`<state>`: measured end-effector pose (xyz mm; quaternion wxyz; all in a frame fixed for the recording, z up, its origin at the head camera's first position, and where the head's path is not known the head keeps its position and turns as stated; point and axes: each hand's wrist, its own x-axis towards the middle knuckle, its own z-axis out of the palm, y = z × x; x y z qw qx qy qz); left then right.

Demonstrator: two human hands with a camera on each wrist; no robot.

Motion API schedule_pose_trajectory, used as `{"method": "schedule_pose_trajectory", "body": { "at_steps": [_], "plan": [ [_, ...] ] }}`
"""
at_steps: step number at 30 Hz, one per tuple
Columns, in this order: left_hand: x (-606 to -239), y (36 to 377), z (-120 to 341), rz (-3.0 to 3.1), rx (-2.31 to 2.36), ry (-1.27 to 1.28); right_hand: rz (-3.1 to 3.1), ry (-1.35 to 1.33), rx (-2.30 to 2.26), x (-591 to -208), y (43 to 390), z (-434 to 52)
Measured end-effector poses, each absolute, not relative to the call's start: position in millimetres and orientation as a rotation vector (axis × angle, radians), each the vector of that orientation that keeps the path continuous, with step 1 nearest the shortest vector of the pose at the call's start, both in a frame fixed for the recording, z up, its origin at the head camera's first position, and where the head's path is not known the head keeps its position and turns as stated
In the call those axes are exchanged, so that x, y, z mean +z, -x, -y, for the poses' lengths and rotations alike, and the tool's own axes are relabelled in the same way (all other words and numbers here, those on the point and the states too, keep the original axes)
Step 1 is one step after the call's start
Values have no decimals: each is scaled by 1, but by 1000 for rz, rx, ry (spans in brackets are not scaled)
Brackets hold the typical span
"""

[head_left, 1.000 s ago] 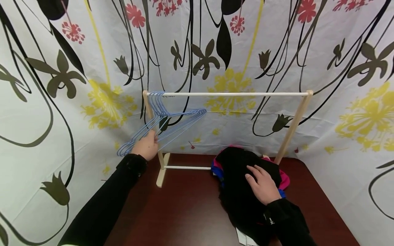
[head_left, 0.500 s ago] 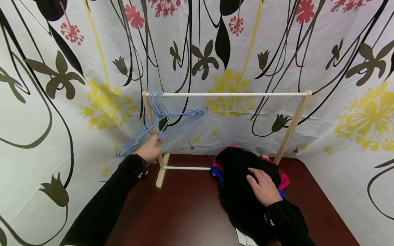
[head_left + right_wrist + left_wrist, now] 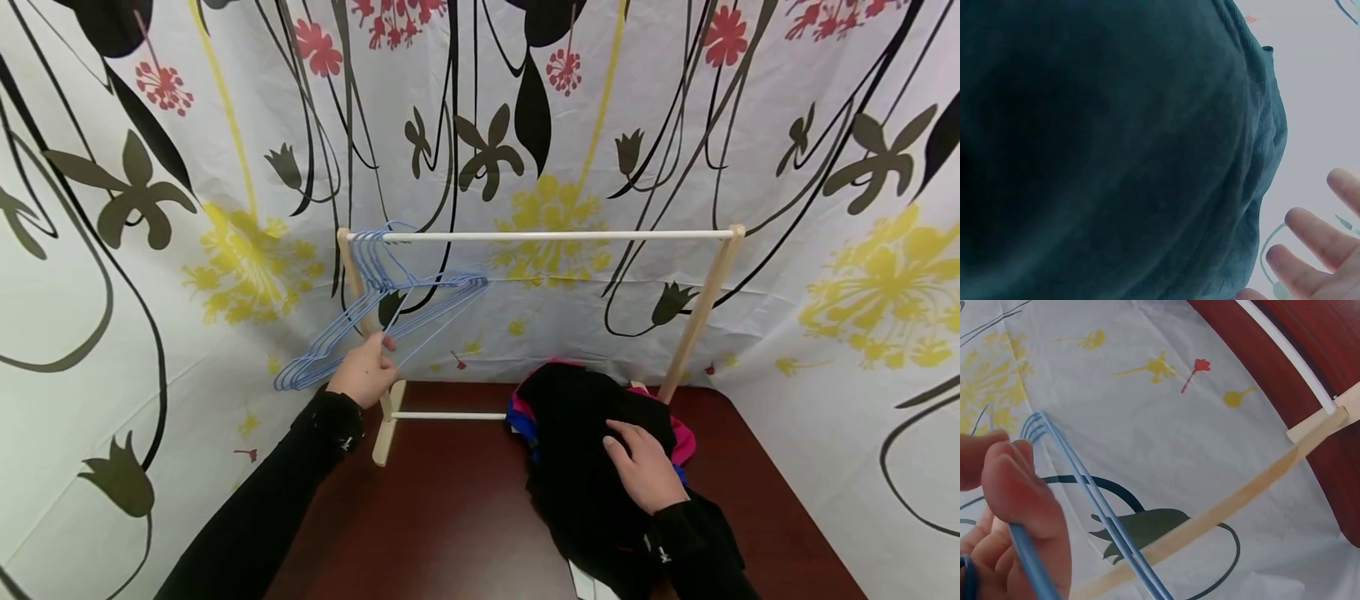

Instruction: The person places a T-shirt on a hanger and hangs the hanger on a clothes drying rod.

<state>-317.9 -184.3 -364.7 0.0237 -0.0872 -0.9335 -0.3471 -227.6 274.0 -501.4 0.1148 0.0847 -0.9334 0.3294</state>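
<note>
Hanger (image 3: 1034, 562) gripped by left hand (image 3: 363, 372); right hand (image 3: 643, 468) spread over black garment (image 3: 573, 450); pink cloth (image 3: 683, 440) head-view only.

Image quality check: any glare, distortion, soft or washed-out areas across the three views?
Head: pale glare on the table, lower middle; left wrist: the white lower bar bows, though straight in the head view, so likely lens distortion; right wrist: the cloth looks soft and teal-tinted, with the curtain behind washed out.

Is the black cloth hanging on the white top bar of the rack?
No, the black cloth lies heaped over the table, lower than the top bar.
</note>
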Motion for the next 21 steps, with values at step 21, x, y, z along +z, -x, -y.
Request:
{"method": "schedule_pose_trajectory", "body": {
  "at_steps": [21],
  "plan": [
    [-412, 279, 143, 2876, -1246, 275, 2764, -226, 978, -508, 223, -283]
  ]
}}
